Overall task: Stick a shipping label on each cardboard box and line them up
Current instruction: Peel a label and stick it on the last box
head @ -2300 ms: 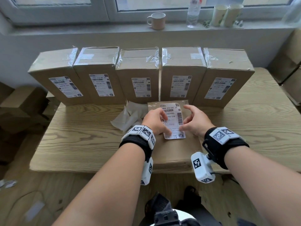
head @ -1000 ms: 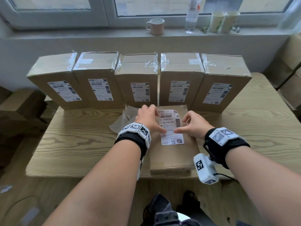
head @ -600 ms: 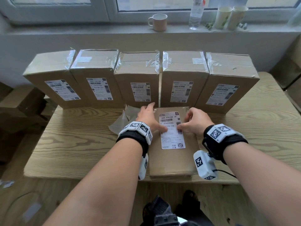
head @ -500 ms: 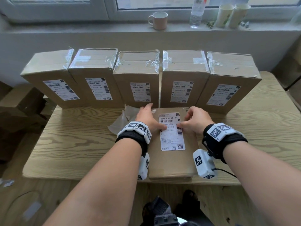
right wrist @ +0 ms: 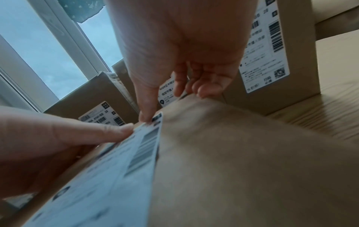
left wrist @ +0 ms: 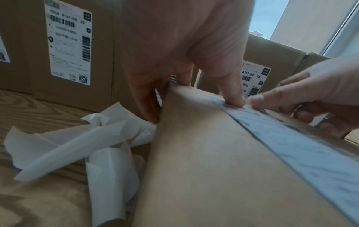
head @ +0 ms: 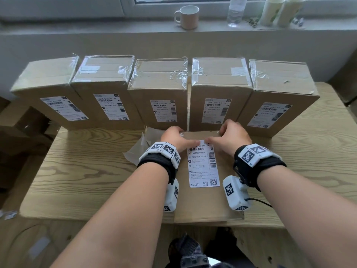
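Flat brown cardboard box [head: 204,200] lay at the table's [head: 81,171] near edge, white shipping label [head: 203,165] on top. Left hand [head: 174,138] and right hand [head: 230,137] — thumbs pinning the label's far end, fingers [left wrist: 147,107] curled over the box's far edge. Risk: lifting carelessly could crease the label — or topple the row behind.

Both forearms are extended forward side by side. The left hand [head: 174,138] and right hand [head: 230,139] are laid palm-down, thumbs pressed inward and nearly met, fingers curled over the far edge.

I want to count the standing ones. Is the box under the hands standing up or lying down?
Lying down. The box lies flat on the table, its shipping label facing up, while five labelled boxes stand upright behind.
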Tool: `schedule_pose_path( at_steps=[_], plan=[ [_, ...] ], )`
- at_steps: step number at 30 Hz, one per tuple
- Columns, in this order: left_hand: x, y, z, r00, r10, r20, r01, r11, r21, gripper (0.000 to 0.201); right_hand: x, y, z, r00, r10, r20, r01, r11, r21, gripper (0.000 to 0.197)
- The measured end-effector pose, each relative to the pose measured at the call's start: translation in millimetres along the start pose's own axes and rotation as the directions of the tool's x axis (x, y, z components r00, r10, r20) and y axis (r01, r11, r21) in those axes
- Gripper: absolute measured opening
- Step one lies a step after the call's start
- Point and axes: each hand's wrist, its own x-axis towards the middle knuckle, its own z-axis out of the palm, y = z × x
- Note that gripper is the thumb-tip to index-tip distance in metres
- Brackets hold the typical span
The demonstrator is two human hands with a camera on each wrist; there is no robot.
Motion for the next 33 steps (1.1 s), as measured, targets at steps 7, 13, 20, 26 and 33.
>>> schedule_pose_path(
  at_steps=[7,13,20,26,33],
  plan=[
    [7,-8,-10,0.998,-0.028,0.048,0.032,0.995,-0.092,0.066,7,-3,5,1.000,-0.005,0.012,0.005,1.000,0.030,0.045],
    [6,-13,-14,0.999,-0.018,0.046,0.024,0.993,-0.116,0.069,4,5,1,0.998,0.044,-0.041,-0.038,0.990,0.138,0.074],
    [-3,-12,-9,0.998,-0.041,0.050,0.044,0.997,-0.068,0.115,-5,8,-1,0.994,0.083,0.076,-0.087,0.995,0.048,0.109],
    [-13,-15,-8,0.995,-0.079,0.054,0.080,0.996,-0.029,0.125,-21,11,-3,0.990,0.074,0.121,-0.081,0.995,0.054,0.109],
    [-30,-21,-7,0.996,-0.071,0.051,0.071,0.997,-0.007,0.100,-43,16,-4,0.984,0.073,0.163,-0.083,0.995,0.057,0.086]
  ],
)
